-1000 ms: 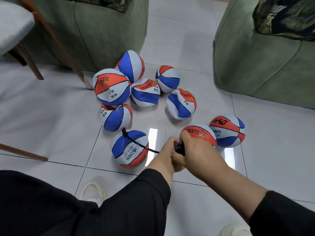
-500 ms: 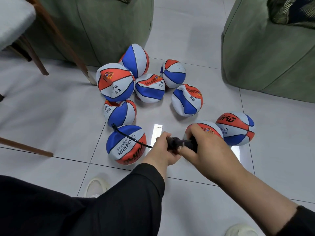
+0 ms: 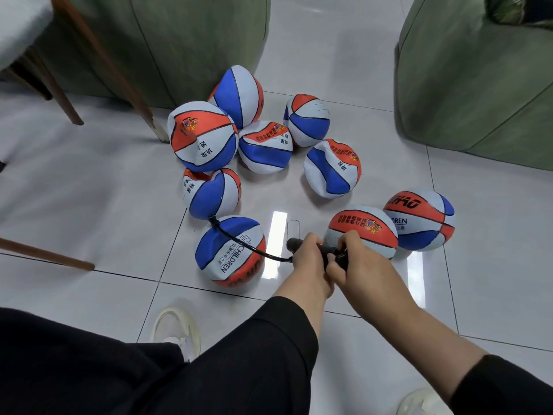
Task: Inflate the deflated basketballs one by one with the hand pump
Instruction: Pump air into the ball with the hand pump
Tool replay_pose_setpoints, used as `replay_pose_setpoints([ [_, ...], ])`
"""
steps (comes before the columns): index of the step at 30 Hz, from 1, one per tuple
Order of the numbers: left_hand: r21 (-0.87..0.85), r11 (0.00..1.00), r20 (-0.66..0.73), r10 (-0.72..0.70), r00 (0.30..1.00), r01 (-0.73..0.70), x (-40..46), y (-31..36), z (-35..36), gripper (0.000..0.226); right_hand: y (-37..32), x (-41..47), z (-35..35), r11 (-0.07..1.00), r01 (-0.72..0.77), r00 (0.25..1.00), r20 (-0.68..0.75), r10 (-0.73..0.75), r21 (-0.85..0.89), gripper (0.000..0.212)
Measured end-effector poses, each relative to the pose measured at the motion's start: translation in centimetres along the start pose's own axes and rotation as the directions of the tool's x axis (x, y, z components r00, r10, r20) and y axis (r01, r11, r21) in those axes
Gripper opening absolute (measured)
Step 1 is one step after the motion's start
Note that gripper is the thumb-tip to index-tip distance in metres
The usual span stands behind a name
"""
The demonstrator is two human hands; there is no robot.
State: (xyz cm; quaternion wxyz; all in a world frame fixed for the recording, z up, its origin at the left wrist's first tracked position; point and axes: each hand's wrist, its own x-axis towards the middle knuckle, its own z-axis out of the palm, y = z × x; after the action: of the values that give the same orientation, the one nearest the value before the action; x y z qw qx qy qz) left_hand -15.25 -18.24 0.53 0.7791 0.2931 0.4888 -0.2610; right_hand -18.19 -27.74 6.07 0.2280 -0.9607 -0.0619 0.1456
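Compared with half a second before, I saw that the two hands had drawn close together on the hand pump (image 3: 324,252), so less of its black barrel showed between them, and the camera had edged nearer the floor. Going left to right: two brown wooden chair legs (image 3: 101,65) slanted in beside a green upholstered sofa (image 3: 191,40), its fabric matte and softly seamed. On the glossy white tiled floor (image 3: 89,190) lay nine basketballs in red, white and blue panels with black seams. Six sat bunched toward the sofa, dented and sagging, among them the large ball (image 3: 202,136) at the left of the bunch. Nearer me lay the rounder ball marked CHILDREN (image 3: 230,251), with a thin black hose (image 3: 239,242) running across it from the pump up to where it met the crumpled ball (image 3: 211,191) just behind. My left hand (image 3: 308,256) had its fingers wrapped around the pump's front end; my right hand (image 3: 359,265) had its fingers curled around the handle, almost touching the left. Behind them lay two plumper balls (image 3: 419,220), side by side and touching. A second green sofa (image 3: 478,85) stood at far right. Both sleeves were black, and two pale shoes (image 3: 176,327) showed below.
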Motion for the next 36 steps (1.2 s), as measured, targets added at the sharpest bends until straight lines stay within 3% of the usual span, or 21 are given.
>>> replay_pose_setpoints([
  [10,0.211,0.959,-0.032,0.199,0.98,-0.188,2.0,0.2,-0.1,0.026,0.6,0.5,-0.6,0.989,-0.071,0.997,0.015,0.069,0.127,0.025],
  [15,0.131,0.991,0.069,-0.024,0.997,0.015,2.2,1.5,-0.6,0.028,0.0,0.4,-0.9,0.995,-0.032,0.999,0.044,0.028,0.089,0.023],
  [17,0.123,0.992,0.04,0.013,0.999,-0.018,2.3,1.7,-0.2,0.018,-0.2,0.1,-0.7,0.995,-0.026,0.999,0.035,0.023,0.094,0.026],
  [22,0.007,0.994,-0.102,0.107,0.989,-0.107,2.8,3.7,-1.5,0.021,-0.6,-1.0,-1.6,0.992,-0.002,1.0,-0.009,0.004,0.129,0.022],
  [25,-0.012,0.998,-0.087,0.068,0.994,-0.069,2.6,4.2,-1.9,0.026,-1.0,-1.2,-2.0,0.994,0.042,0.998,-0.043,-0.038,0.103,0.021],
  [31,-0.019,1.0,-0.048,0.02,0.999,-0.021,1.3,1.2,0.8,0.019,-0.7,0.3,-1.2,0.998,-0.039,0.992,-0.115,0.044,0.041,0.022],
  [36,-0.033,0.999,-0.001,-0.029,1.0,0.029,0.1,0.7,1.6,0.015,-0.6,0.8,-1.2,0.997,-0.066,0.993,-0.092,0.07,0.044,0.023],
])
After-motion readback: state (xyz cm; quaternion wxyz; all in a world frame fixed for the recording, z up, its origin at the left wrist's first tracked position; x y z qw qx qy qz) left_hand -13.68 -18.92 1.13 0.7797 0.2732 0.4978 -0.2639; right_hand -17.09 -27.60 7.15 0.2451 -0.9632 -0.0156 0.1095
